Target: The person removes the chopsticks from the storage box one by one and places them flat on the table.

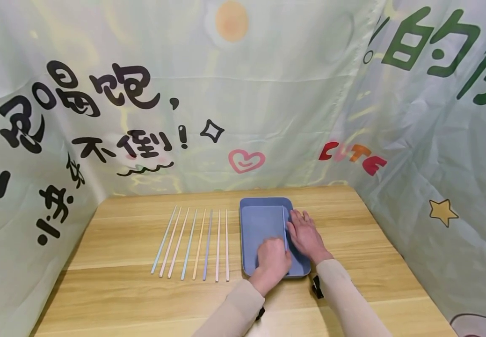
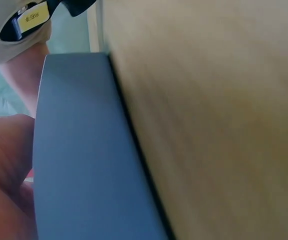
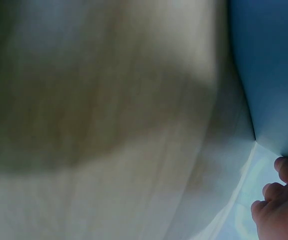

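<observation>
A blue rectangular tray [image 1: 261, 220] stands on the wooden table. Inside it, toward the right, a bluish-purple chopstick [image 1: 284, 220] lies lengthwise. My left hand [image 1: 273, 260] is curled over the near part of the tray and seems to pinch the chopstick's near end, which its fingers partly hide. With fingers extended, my right hand [image 1: 308, 236] rests along the tray's right side, beside the chopstick. In the left wrist view, the left hand [image 2: 6, 175] is behind the tray's outer wall [image 2: 83, 150]. The right wrist view catches right-hand fingertips [image 3: 280, 175] by the tray wall [image 3: 274, 75].
Several pastel chopsticks [image 1: 195, 243], in blue, pink, yellow and purple, lie side by side left of the tray. Printed cloth [image 1: 200, 84] surrounds the table [image 1: 120, 252] at the back and both sides.
</observation>
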Motion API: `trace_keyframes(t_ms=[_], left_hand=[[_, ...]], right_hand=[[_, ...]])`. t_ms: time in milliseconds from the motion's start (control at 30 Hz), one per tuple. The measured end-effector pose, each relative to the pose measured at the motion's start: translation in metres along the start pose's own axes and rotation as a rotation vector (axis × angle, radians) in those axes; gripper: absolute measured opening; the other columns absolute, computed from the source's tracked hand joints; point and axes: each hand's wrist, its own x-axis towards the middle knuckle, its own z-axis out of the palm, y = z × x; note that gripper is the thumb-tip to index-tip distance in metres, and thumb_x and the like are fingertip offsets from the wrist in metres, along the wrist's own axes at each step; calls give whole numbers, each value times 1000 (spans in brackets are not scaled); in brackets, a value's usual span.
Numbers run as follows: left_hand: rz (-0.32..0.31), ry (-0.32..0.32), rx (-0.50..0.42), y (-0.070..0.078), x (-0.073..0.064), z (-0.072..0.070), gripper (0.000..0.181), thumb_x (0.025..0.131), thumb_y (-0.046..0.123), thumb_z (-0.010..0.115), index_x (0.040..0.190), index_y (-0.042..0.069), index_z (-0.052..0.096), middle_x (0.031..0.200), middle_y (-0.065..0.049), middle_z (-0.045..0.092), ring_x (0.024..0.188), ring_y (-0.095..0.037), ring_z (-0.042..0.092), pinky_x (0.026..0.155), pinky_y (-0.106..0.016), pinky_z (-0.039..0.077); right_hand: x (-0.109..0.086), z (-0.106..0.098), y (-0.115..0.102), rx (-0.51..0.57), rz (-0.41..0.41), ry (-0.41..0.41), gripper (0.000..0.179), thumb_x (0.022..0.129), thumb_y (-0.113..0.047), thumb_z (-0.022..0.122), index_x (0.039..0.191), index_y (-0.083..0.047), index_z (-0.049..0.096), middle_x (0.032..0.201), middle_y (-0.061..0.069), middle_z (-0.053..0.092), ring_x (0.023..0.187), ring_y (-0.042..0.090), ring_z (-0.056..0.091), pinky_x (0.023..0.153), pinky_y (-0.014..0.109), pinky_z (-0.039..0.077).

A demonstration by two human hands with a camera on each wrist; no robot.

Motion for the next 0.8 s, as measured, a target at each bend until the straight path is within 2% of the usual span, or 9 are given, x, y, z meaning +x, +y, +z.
trace_keyframes(t_ms=[433, 800], left_hand=[[-70, -102, 50, 5, 2, 9, 25, 88, 32, 82, 87, 8, 73, 79, -8, 70, 73, -23, 68, 60, -33, 57], [-139, -153, -100, 2, 8, 4, 18, 84, 17, 78, 73, 9, 67, 70, -7, 67, 64, -24, 67, 54, -34, 54]], right_hand=[[0, 3, 1, 8, -14, 15, 53, 112, -23, 47, 153, 11, 43, 158, 32, 45, 151, 57, 32, 125, 67, 28], [-1, 1, 1, 9, -11, 9, 54, 113, -23, 46, 153, 12, 43, 159, 33, 44, 152, 57, 32, 125, 66, 27]])
